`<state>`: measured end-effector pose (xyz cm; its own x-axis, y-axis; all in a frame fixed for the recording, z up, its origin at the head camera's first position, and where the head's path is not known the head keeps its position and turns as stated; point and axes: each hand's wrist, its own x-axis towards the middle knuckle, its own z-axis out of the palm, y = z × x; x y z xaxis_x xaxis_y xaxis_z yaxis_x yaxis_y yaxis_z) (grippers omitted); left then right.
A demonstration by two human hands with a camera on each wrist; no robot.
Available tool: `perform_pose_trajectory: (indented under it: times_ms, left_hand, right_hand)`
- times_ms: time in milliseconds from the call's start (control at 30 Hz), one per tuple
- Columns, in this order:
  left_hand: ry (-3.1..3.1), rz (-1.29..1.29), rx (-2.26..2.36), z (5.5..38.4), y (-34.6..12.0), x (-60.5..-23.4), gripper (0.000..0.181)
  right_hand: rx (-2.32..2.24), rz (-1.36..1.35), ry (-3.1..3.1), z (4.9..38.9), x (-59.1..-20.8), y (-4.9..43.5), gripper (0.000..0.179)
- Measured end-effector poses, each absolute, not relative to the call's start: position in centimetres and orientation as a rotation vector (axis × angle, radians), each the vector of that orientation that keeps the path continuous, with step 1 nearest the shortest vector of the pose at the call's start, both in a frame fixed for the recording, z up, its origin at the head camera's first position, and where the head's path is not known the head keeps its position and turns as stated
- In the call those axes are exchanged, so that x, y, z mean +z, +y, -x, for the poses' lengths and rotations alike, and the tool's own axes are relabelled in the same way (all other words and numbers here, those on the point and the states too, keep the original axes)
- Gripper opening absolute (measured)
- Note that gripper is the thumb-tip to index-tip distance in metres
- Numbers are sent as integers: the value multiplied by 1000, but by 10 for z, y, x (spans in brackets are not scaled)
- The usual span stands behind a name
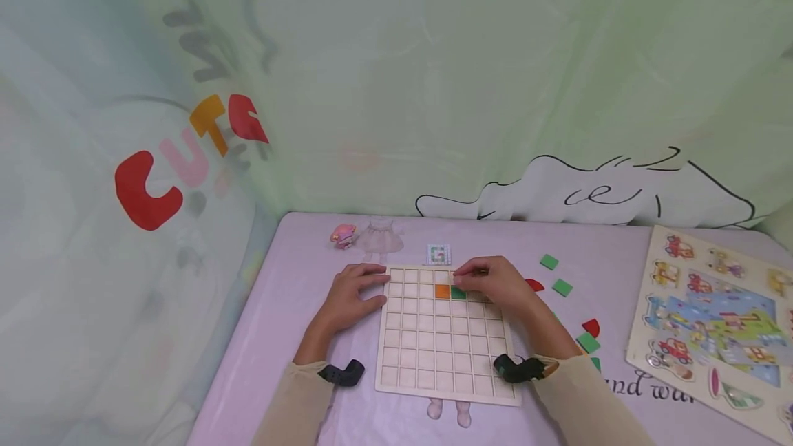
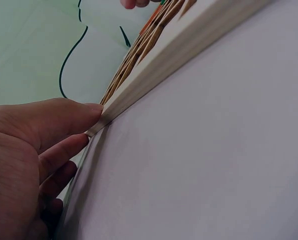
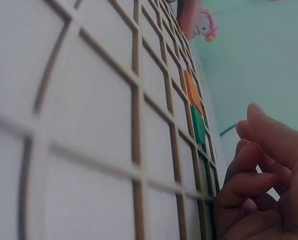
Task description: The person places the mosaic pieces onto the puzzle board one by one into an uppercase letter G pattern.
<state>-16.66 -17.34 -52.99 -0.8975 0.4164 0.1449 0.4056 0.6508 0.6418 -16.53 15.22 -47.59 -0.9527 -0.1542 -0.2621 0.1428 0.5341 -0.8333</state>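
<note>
Head view: green tile [image 1: 458,293] sits in the grid board [image 1: 427,341], beside the orange tile [image 1: 442,291].
Tile handling: probably light, stiff; best pinched by opposite edges.
Left hand [image 1: 347,298] grip: fingers apart, touching the board's left edge.
Right hand [image 1: 498,285] grip: fingertips bunched near the board's far edge; cannot tell whether anything is pinched.
Left wrist view: shows the board's side face, unclear from the head.

Right of the grid board [image 1: 427,343], I see the puzzle board [image 1: 706,329] cut off by the head view's edge and a green tile [image 1: 596,364] partly hidden by the right sleeve [image 1: 579,391]; beyond the grid board, the card's [image 1: 438,255] print is too small for me to read; at its far side, whether the right hand [image 1: 495,284] pinches anything, I cannot tell
</note>
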Motion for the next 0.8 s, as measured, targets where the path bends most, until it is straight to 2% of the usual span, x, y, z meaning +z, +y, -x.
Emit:
perform_pose_trajectory:
  times_ms: [533,800]
  left_hand:
    - [2837,-698,1089,165,-173,-527,42]
    - [2850,-700,1068,165,-173,-528,42]
  right_hand:
    - [-1201,-261,2883,156,-470,257,49]
    - [-1081,-293,2935,159,-485,282,53]
